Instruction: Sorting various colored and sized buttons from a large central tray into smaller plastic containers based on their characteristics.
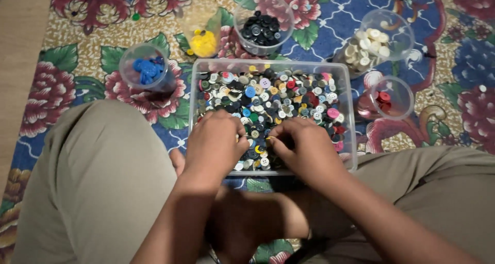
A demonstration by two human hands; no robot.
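Two hands are digging into mixed buttons (268, 96) in a clear tub (348, 114) on the floor: left hand (215, 143) curled, fingertips touching buttons; right hand (304, 149) pinching a yellow button (269, 138).

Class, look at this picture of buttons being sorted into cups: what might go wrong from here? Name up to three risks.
1. The clear tub is heaped with mixed buttons; both hands, left hand and right hand, dig at its near edge, so buttons may spill.
2. The cup of cream buttons already lies tipped and could empty onto the patterned rug.
3. The small blue-button cup stands near the knee; a shift might topple it.
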